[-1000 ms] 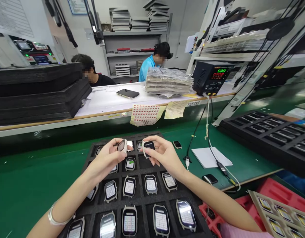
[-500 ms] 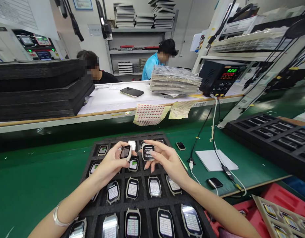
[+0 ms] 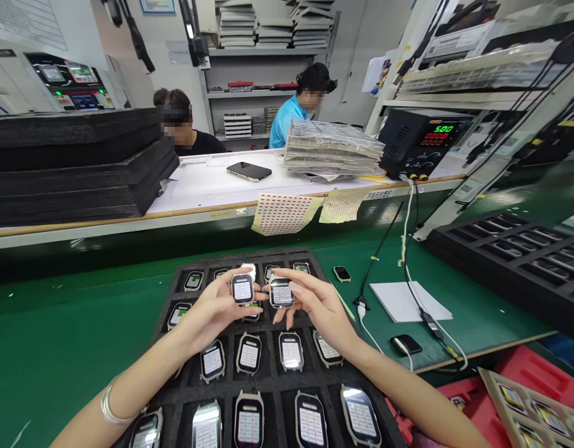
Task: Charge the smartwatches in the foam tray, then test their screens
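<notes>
My left hand [image 3: 211,312] pinches a small smartwatch body [image 3: 242,289] with a lit screen, held face up. Beside it, my right hand [image 3: 314,305] grips a second smartwatch body [image 3: 282,292], its screen lit too. Both are held side by side just above a black foam tray [image 3: 268,379] whose pockets hold several more watch bodies with lit screens. A silver bracelet circles my left wrist.
The tray lies on a green mat [image 3: 58,336]. To the right are a loose watch body [image 3: 341,273], a white pad [image 3: 410,302], cables and another black tray [image 3: 510,261]. Stacked foam trays [image 3: 72,168], a phone [image 3: 248,171] and a power supply [image 3: 420,143] sit behind; two people work beyond.
Both hands have dropped slightly and turned the two watch bodies so their lit screens face up; one second ago the left watch was on edge and the right one's screen was dark.
</notes>
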Tool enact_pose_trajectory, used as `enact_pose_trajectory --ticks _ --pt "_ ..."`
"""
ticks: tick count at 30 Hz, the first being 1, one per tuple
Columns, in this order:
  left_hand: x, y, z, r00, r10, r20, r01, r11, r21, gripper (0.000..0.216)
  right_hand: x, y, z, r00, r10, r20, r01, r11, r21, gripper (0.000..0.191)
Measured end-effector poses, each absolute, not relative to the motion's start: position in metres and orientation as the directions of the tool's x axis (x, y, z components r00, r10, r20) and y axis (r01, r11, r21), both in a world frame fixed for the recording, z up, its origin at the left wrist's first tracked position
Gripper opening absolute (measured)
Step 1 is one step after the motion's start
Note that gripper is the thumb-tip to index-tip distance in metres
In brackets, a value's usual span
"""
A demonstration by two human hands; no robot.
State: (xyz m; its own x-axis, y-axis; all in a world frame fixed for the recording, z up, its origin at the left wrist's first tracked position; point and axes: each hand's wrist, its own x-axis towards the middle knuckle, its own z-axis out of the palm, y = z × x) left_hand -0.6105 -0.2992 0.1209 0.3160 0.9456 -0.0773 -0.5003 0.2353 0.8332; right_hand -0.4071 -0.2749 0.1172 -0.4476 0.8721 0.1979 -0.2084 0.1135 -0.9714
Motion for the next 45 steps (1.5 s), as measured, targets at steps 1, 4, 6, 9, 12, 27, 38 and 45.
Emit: enact_pose_trajectory --ticks 1,4,6,9,12,27,38,45 --pt "-0.61 -0.3 0.122 0.312 0.948 -0.055 -0.496 0.212 0.842 0.051 -0.407 -0.275 0.117 -0.438 0.877 0.197 -0.199 0.119 -0.973 0.031" --pt "-0.606 -0.303 0.122 0.246 0.969 -0.024 -0.442 0.134 0.887 0.049 -0.409 -0.276 0.119 -0.409 0.89 0.202 -0.182 0.137 -0.974 0.031" --pt "-0.605 -0.303 0.119 0.228 0.974 -0.007 -0.413 0.103 0.905 0.044 -0.409 -0.277 0.12 -0.387 0.9 0.2 -0.168 0.144 -0.975 0.031" --pt "-0.604 -0.303 0.114 0.262 0.964 0.049 -0.376 0.055 0.925 0.036 -0.409 -0.276 0.12 -0.351 0.916 0.196 -0.131 0.159 -0.978 0.026" --pt "-0.604 -0.303 0.113 0.266 0.958 0.101 -0.32 -0.011 0.947 0.034 -0.408 -0.276 0.12 -0.35 0.913 0.21 -0.13 0.175 -0.976 0.023" --pt "-0.606 -0.308 0.117 0.227 0.967 0.119 -0.381 -0.024 0.924 0.056 -0.407 -0.276 0.119 -0.374 0.902 0.214 -0.169 0.161 -0.972 0.028" --pt "-0.605 -0.309 0.116 0.236 0.966 0.109 -0.376 -0.012 0.926 0.057 -0.406 -0.276 0.12 -0.376 0.901 0.214 -0.19 0.151 -0.97 0.03" --pt "-0.606 -0.308 0.115 0.268 0.954 0.133 -0.39 -0.018 0.921 0.049 -0.406 -0.294 0.137 -0.363 0.887 0.284 -0.195 0.226 -0.954 0.02"
